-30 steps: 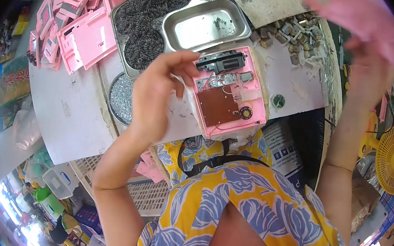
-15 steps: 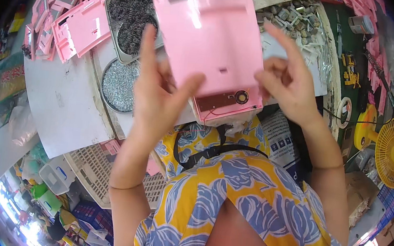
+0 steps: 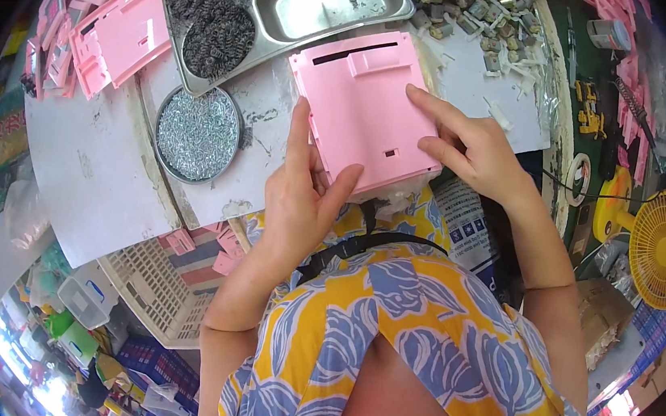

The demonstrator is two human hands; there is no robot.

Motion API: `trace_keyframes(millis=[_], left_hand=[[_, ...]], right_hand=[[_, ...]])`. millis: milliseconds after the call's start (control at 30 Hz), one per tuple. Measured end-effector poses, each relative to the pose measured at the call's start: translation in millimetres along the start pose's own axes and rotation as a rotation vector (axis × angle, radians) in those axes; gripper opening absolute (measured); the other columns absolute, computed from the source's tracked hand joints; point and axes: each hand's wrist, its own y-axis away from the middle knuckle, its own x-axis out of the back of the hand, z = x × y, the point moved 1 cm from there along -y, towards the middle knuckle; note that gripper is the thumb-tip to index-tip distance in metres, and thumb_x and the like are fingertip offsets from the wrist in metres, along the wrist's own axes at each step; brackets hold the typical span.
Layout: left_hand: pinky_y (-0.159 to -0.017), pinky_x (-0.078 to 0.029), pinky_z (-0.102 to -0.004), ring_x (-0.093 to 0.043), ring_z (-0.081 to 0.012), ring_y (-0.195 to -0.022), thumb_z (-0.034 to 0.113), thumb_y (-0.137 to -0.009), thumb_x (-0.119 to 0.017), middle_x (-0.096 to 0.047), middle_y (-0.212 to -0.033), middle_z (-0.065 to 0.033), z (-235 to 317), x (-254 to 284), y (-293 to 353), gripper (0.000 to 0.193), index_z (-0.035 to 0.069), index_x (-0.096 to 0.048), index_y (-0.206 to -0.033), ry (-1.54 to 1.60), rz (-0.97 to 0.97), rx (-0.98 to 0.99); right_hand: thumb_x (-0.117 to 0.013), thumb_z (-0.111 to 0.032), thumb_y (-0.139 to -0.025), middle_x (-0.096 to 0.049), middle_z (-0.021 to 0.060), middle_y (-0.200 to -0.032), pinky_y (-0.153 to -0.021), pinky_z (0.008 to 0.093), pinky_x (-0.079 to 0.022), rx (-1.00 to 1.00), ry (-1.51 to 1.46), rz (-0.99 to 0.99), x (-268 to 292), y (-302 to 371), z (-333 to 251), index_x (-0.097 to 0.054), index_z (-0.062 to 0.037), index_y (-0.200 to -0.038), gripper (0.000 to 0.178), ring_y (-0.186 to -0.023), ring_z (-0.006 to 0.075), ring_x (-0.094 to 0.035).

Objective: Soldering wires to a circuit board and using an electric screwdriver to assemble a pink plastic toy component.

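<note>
A pink plastic panel lies at the table's front edge, with a long slot near its far end and a small square hole near its close end. Its left edge is in the grip of my left hand, thumb resting near the front corner and forefinger stretched along the side. My right hand holds the opposite edge, thumb and forefinger over the top face. Crumpled clear plastic film shows under the near edge. Whatever is beneath the panel is hidden.
A metal tray at the back holds dark coil springs. Left of the panel stands a round dish of small metal pieces. Pink housings are piled far left, small metal-and-white parts lie back right, and a yellow fan stands right.
The panel has come down and toward me, out of its raised position. It now covers the brown board and round dial seen before. Both hands have lowered and closed on its edges.
</note>
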Motion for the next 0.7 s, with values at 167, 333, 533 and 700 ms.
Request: trace_keyframes(millis=[167, 333, 533, 700], left_hand=[[-0.047, -0.043, -0.0293, -0.052, -0.0145, -0.046, 0.013, -0.089, -0.076, -0.052, -0.056, -0.0028, -6, -10, 24, 0.077, -0.003, -0.037, -0.153, -0.037, 0.071, 0.091], [-0.048, -0.043, -0.0288, -0.049, -0.0138, -0.045, 0.013, -0.09, -0.076, -0.048, -0.053, -0.0041, -19, -10, 25, 0.069, 0.001, -0.045, -0.151, 0.067, 0.041, 0.2], [-0.05, -0.043, -0.0301, -0.051, -0.0179, -0.048, 0.014, -0.089, -0.077, -0.053, -0.058, -0.0044, -21, 32, 17, 0.056, 0.006, -0.058, -0.14, 0.04, 0.028, 0.131], [-0.074, -0.047, -0.0386, -0.061, -0.0234, -0.079, 0.015, -0.082, -0.078, -0.063, -0.082, -0.0044, -65, 104, -28, 0.017, 0.009, -0.075, -0.097, -0.499, 0.416, -0.045]], right_hand=[[-0.066, -0.03, -0.096, -0.061, 0.0149, -0.062, -0.057, 0.0431, -0.049, -0.002, 0.311, -0.078, 1, -3, -12, -0.05, -0.0236, -0.15, 0.057, -0.057, 0.0338, -0.062], [-0.064, -0.033, -0.097, -0.062, 0.0137, -0.061, -0.056, 0.0436, -0.05, 0.069, 0.501, -0.107, 4, -10, -25, -0.052, -0.0208, -0.149, 0.054, -0.058, 0.0341, -0.063], [-0.068, -0.027, -0.095, -0.064, 0.0074, -0.065, -0.054, 0.0381, -0.048, 0.141, 0.354, -0.153, 33, -36, -32, -0.061, -0.0136, -0.14, 0.047, -0.057, 0.0236, -0.063], [-0.068, -0.027, -0.096, -0.062, 0.0083, -0.107, -0.081, 0.035, -0.05, 0.394, -0.227, 0.556, 74, -135, -54, -0.054, 0.0019, -0.137, 0.052, -0.096, 0.0182, -0.062]])
